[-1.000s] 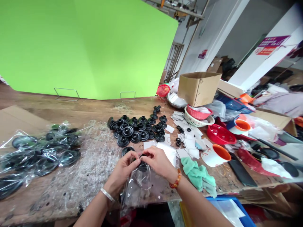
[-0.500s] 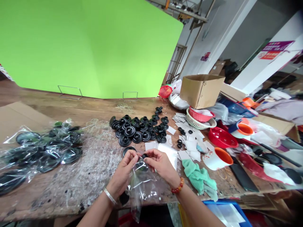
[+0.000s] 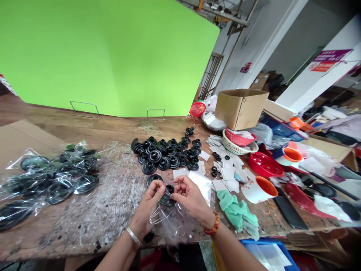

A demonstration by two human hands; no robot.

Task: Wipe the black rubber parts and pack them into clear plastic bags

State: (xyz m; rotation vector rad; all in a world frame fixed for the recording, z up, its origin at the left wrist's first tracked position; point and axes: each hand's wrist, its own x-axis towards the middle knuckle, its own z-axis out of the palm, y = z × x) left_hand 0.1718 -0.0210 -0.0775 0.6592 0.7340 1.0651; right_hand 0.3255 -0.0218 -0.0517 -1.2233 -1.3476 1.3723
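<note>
My left hand (image 3: pixel 149 205) and my right hand (image 3: pixel 189 195) meet near the table's front edge, both pinching a clear plastic bag (image 3: pixel 169 224) that hangs below them. A black stepped rubber part (image 3: pixel 168 195) sits between my fingertips at the bag's mouth. Just behind my hands lies a single black part (image 3: pixel 153 180), and farther back a cluster of several black rubber parts (image 3: pixel 166 154) stands on the wooden table (image 3: pixel 113 131). White paper slips (image 3: pixel 225 171) lie to the right of my right hand.
Bagged black parts (image 3: pixel 50 180) lie at the left on bubble wrap (image 3: pixel 113 195). A green cloth (image 3: pixel 237 210), an orange-lined cup (image 3: pixel 259 190), red bowl (image 3: pixel 265 165), baskets (image 3: pixel 238 141) and a cardboard box (image 3: pixel 239 107) crowd the right. A green screen (image 3: pixel 107 56) stands behind.
The bag has bunched up lower under my hands, and the black part now shows more clearly between my fingertips. My hands have shifted slightly apart and forward.
</note>
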